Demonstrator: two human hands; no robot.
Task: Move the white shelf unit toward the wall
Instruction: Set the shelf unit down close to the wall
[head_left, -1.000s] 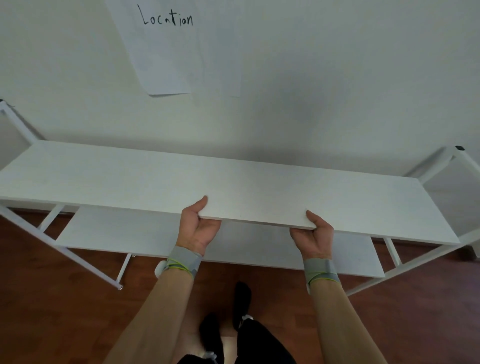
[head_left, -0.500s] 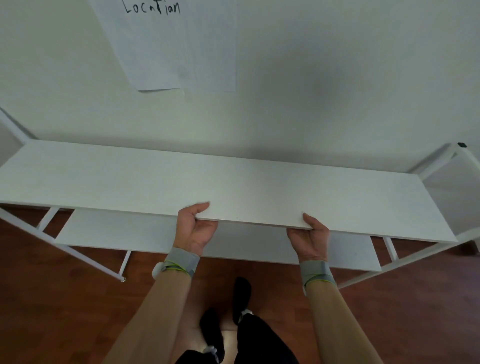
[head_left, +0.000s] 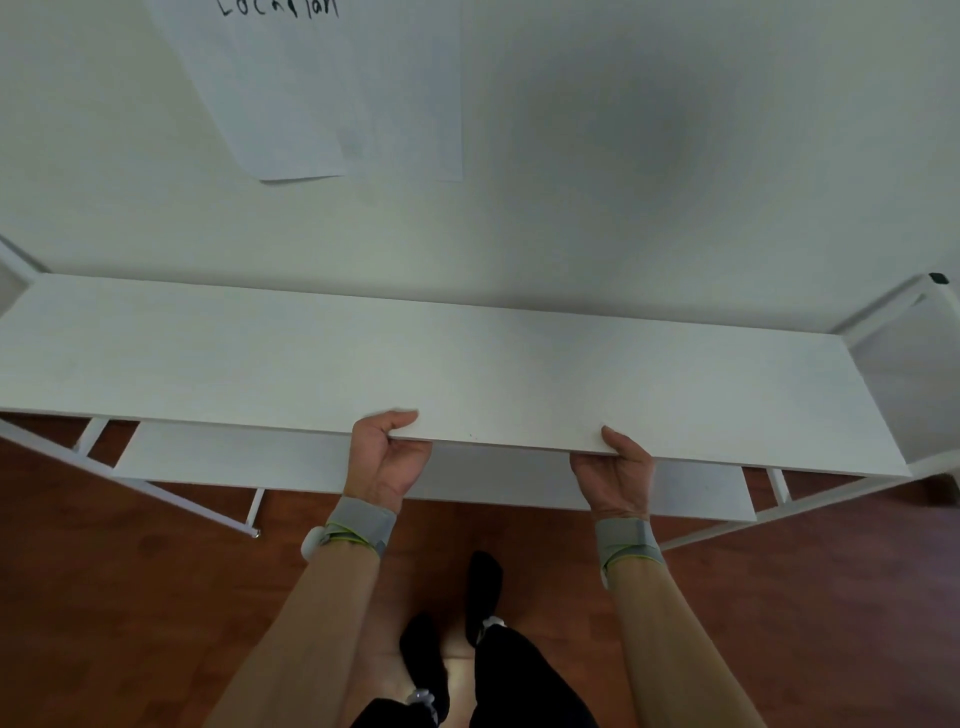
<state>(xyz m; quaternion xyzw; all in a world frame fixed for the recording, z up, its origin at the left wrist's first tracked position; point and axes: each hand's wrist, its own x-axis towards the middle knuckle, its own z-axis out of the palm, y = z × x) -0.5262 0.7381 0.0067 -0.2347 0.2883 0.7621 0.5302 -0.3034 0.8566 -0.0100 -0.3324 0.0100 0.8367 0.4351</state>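
Note:
The white shelf unit (head_left: 467, 364) fills the width of the view, its long top board lying flat with its far edge against the white wall (head_left: 675, 156). A lower board and thin white frame legs show beneath. My left hand (head_left: 387, 457) grips the near edge of the top board left of centre, thumb on top, fingers under. My right hand (head_left: 615, 473) grips the same edge further right in the same way. Both wrists wear grey bands.
A sheet of paper (head_left: 311, 88) with handwriting hangs on the wall above the shelf. The floor (head_left: 130, 597) is reddish-brown wood. My feet in black socks (head_left: 483, 587) stand just behind the shelf's near edge.
The shelf's far edge and the wall have drawn closer, the paper has slid up out of view, and the view has stepped forward. Both hands keep their grip on the board edge.

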